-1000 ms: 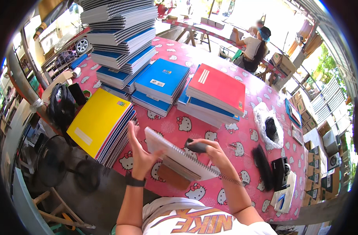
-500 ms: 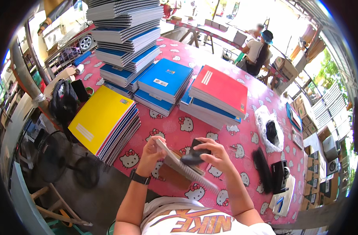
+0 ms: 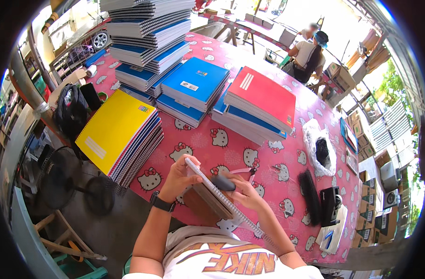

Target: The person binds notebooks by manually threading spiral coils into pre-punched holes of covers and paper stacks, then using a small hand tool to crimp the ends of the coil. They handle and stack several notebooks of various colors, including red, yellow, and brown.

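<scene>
My left hand [image 3: 181, 176] grips the upper end of a notebook [image 3: 207, 182] held on edge, seen along its spine. A thin spiral coil [image 3: 256, 228] runs along that spine and sticks out past its lower end, towards my right forearm. My right hand [image 3: 246, 191] has its fingers around a rounded dark grey block [image 3: 223, 182], which is against or very near the spine. Below the notebook is a brown board-like piece [image 3: 205, 204], partly covered. Just beyond my right hand lies a pair of pliers [image 3: 250, 172] with pale pink handles.
Yellow-covered spiral notebooks [image 3: 115, 130] are piled at left, behind them a tall notebook stack [image 3: 147, 51]. Blue books [image 3: 194, 86] and red-topped books [image 3: 261, 97] stand ahead. At right are a white plastic bag [image 3: 319, 151], black coils [image 3: 310, 197] and a black device [image 3: 330, 204]. Two people sit farther back.
The notebook has tilted more steeply, its coil now showing towards my right forearm. My right hand has moved slightly down and left with the dark block; the pliers have come into view.
</scene>
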The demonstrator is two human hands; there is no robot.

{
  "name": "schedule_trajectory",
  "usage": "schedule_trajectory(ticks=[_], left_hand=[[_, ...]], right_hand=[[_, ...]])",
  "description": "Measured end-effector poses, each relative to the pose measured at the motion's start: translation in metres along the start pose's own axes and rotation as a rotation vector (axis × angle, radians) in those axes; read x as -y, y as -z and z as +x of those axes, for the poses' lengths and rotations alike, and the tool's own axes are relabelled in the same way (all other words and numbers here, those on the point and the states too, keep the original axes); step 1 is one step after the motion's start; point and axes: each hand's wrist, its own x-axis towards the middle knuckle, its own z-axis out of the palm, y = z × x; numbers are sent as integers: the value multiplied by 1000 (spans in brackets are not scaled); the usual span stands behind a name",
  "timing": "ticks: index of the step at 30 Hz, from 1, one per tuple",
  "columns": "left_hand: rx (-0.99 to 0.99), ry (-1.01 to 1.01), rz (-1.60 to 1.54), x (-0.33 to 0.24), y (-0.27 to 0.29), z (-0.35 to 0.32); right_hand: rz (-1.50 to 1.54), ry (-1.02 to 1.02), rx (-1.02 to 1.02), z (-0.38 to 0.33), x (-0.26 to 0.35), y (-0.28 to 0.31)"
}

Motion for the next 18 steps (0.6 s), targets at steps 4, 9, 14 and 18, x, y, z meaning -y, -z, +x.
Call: schedule_trajectory(ticks=[4, 9, 14, 18], left_hand=[[-2, -39, 6, 3, 5, -1], [4, 45, -69, -5, -2, 1], [-13, -33, -16, 3, -4, 1], [10, 68, -37, 5, 3, -1]], right_hand=[[708, -208, -436, -9, 37, 0], [101, 48, -37, 4, 75, 36], [-109, 193, -176, 13, 72, 35], [-142, 150, -201, 20, 76, 39]])
